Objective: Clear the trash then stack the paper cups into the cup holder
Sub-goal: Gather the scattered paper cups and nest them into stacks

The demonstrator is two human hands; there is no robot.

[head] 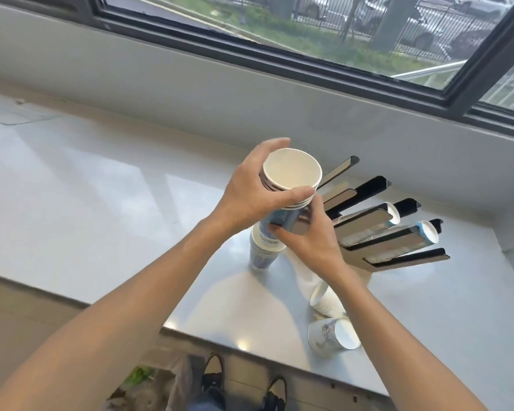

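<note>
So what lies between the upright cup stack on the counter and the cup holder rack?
In the head view, the right hand gripping the held cup stack fills the stretch between the standing stack and the cup holder.

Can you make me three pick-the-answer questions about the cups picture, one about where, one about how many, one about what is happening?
1. Where do the two tipped-over cups lie?
A. On the counter, near its front edge
B. On the window ledge
C. Inside the holder

2. How many hands hold the cup stack?
A. None
B. One
C. Two

3. How is the top cup in the held stack?
A. Crushed flat
B. Open end up and empty
C. Full of water

Answers:
1 A: the tipped cups lie on their sides on the counter, closer to the person than the cup holder.
2 C: the left hand grips the cup stack near its rim and the right hand grips it lower down.
3 B: the round mouth faces up and only the bare white inside shows.
</note>
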